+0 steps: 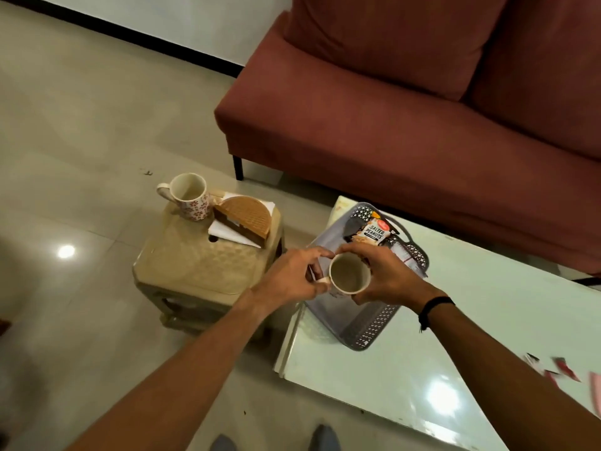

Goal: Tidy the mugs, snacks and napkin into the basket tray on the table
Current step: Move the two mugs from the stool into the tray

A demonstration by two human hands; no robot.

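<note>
A white mug [350, 275] is gripped by both hands above the basket tray [367, 323]. The left hand [294, 278] is closed on the mug's handle side, fingers curled round it. The right hand [383, 271] is wrapped about the far and right side of the mug's rim and wall. The mug is held upright, mouth up; whether its base touches the tray floor cannot be told. A black band [434, 307] is worn on the right wrist.

The grey tray is set at the left end of the pale glossy surface [455, 336], its left corner reaching the surface's left edge. A packet of salted peanuts [374, 232] is lying in the tray's far end, just beyond the right hand.

Left of the surface, a beige plastic stool [201, 258] is standing on the floor. At its far edge a second mug [190, 196], white with red flowers, is standing upright, handle to the left. Beside it, toward the stool's far right corner, a white napkin [227, 234] is spread, with a half-round wafer snack [244, 219] resting on it.

Small red wrappers [559, 369], blurred, are seen near the surface's right edge. A red sofa [406, 109] is standing beyond the surface.
</note>
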